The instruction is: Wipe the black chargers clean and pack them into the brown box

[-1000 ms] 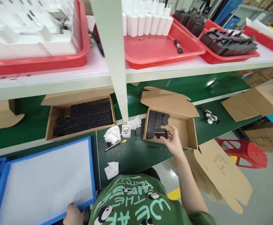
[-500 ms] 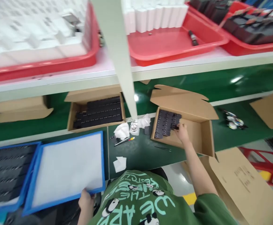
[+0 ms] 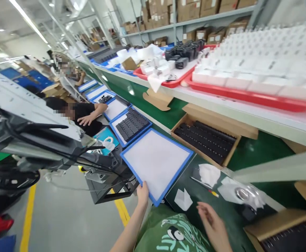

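Observation:
My left hand (image 3: 143,193) grips the near edge of a blue-framed tray (image 3: 157,162) with a bare white surface. The fingers are wrapped round the frame and partly hidden under it. To the right, my right hand (image 3: 213,224) is above the green bench, its fingers apart and slightly curled, with nothing visible in them. A folded white wipe (image 3: 183,199) lies between my hands. Beyond are a crumpled white wipe (image 3: 209,175) and a thin tool with a red and yellow end (image 3: 213,192). At the lower right, a cardboard box (image 3: 267,224) contains rows of black cases.
Another blue-framed tray (image 3: 119,130) carries rows of black parts. A cardboard box (image 3: 180,123) of black parts stands under the shelf edge (image 3: 221,106). Left of the bench is a machine arm with cables (image 3: 84,157). A co-worker (image 3: 90,115) sits farther along.
The view has swung left. My right hand has left the box of black cases and come back over the bench near my body. My left hand still holds the tray's edge.

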`<state>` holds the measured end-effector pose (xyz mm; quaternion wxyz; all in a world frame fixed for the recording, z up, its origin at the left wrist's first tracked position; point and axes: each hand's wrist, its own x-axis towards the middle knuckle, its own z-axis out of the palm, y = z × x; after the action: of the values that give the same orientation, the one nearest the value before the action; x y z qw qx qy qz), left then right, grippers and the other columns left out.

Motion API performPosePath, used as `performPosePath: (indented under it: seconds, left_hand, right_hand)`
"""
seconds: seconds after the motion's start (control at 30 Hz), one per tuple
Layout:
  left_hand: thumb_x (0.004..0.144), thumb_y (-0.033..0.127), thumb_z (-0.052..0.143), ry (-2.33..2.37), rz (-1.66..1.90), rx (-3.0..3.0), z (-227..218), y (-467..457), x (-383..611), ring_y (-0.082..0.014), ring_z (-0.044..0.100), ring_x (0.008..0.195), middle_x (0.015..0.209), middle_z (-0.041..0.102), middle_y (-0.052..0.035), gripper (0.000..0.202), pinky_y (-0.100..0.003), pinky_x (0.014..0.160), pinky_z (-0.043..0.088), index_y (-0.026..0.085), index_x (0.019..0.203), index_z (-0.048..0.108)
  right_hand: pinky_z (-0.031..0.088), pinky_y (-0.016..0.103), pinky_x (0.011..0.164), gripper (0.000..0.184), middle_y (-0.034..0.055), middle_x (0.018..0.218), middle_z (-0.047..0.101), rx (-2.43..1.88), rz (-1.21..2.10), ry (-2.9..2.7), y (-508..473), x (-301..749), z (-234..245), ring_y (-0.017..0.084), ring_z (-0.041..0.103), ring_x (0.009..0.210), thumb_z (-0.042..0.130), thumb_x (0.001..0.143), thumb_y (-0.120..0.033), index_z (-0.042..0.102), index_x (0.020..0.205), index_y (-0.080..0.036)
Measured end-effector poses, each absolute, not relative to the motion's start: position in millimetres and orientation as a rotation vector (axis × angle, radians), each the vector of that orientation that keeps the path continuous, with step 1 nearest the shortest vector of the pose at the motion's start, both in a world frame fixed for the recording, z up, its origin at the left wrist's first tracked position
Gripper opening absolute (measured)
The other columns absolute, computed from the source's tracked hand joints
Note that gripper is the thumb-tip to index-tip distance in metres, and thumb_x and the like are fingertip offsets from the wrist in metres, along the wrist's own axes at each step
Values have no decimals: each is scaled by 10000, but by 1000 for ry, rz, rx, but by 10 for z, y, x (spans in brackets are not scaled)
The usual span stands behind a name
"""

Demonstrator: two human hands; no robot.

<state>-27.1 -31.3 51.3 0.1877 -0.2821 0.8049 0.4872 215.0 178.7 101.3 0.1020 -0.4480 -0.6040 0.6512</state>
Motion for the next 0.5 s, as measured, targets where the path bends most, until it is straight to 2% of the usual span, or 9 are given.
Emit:
performPosePath:
  seconds: [0.1,0.23,0.3,0.4,0.5]
  left_hand:
    - [947,389,597,2150,1471,-830,597,-348,-121,-220,637,997,1168,626,-76,330,-404,849,565,151,1176,602]
    - [953,378,589,2042,1598,-834,691,-313,36,-201,644,961,1122,643,-66,283,-382,833,567,154,1123,621]
    - [953,375,591,2030,1677,-804,741,-255,67,-207,640,985,1127,644,-67,274,-395,859,559,153,1109,627]
    - [947,377,599,2025,1806,-724,836,-135,41,-229,632,1033,1139,643,-67,284,-427,903,542,139,1099,630]
    - [946,370,602,1973,1908,-607,926,-9,-102,-227,627,1055,1165,640,-73,283,-434,922,535,146,1117,627]
  right_hand:
    - [580,375,776,708,131,1065,734,-1139,2162,-1964,1629,1612,1038,275,706,893,697,629,-711,674,1129,-210]
    - [590,369,720,1002,176,1204,674,-1034,2468,-1875,1541,1251,1197,256,703,881,697,647,-737,415,1428,-177]
    - [589,366,623,1064,152,1103,704,-1097,2524,-1747,1511,1126,1239,259,700,820,709,625,-753,347,1448,-184]
    - [585,355,563,998,77,924,722,-1257,2488,-1624,1515,914,1252,251,686,756,754,599,-718,389,1381,-218]
    - [575,298,555,873,58,1025,704,-1324,2377,-1541,1639,679,1247,237,673,824,829,573,-571,486,1307,-247]
